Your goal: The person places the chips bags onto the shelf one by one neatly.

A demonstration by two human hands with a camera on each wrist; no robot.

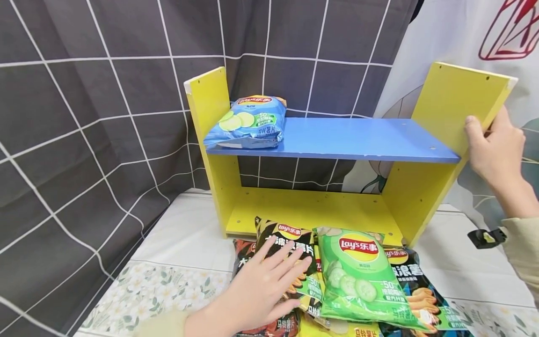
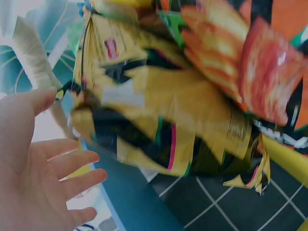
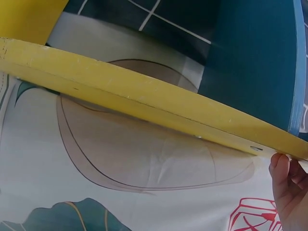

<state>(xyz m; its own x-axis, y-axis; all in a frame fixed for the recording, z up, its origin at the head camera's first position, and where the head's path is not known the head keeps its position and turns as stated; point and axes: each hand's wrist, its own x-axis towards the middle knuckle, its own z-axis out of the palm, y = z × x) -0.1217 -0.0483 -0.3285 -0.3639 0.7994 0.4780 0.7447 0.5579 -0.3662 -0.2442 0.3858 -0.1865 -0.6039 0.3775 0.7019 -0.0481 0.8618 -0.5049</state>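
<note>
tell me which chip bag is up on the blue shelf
The light-blue Lay's bag, lying at the left end of the blue shelf; the other bags are heaped lower down, at the front of the yellow rack.

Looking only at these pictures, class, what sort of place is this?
Probably a makeshift indoor display corner, perhaps a mock shop: a yellow-and-blue shelf, Lay's chip bags on and before it, and grid-patterned fabric hung behind.
</note>
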